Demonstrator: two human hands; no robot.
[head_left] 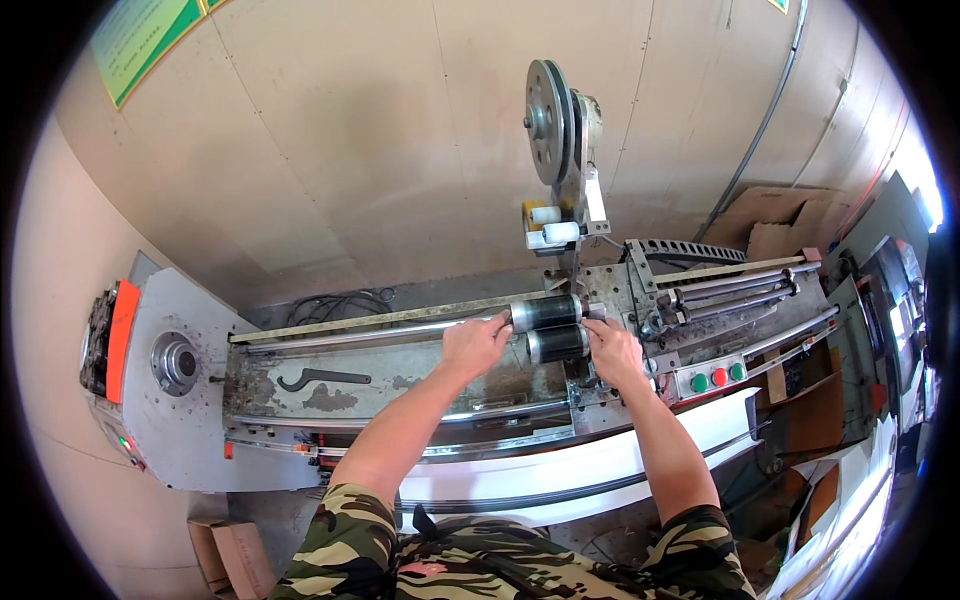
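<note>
Two black rollers with bright metal ends lie side by side across the machine bed, an upper roller and a lower roller. My left hand is closed, its fingertips pinching the left end of the upper roller. At the rollers' right ends my right hand has its fingers curled in; the lower roller's end is partly hidden there. I cannot tell whether those fingers also touch the upper roller. Just behind the rollers rises an upright arm with a large grey pulley wheel and white spools.
A hook spanner lies on the bed, left of my left hand. The grey headstock stands at the far left. Green and red push buttons sit right of my right hand. A white curved panel runs along the near side.
</note>
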